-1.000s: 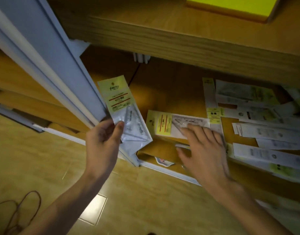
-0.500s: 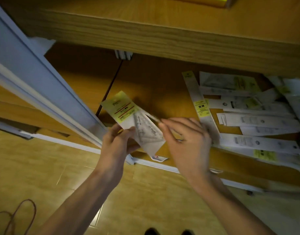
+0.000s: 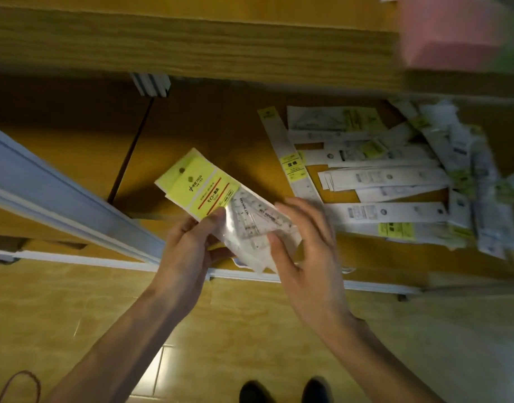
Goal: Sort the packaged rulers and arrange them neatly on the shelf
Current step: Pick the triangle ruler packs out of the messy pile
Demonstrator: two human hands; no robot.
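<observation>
Centrally, packaged set squares (image 3: 220, 210) gripped by left hand (image 3: 188, 254) and right hand (image 3: 305, 251), fingers clamped; ruler pile (image 3: 395, 175) on shelf (image 3: 220, 135), right of frame.

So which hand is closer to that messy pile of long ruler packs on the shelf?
Right. The right hand grips the held triangle ruler packets just beside the pile of long ruler packs; the left hand holds the packets' other side, farther from the pile.
</observation>
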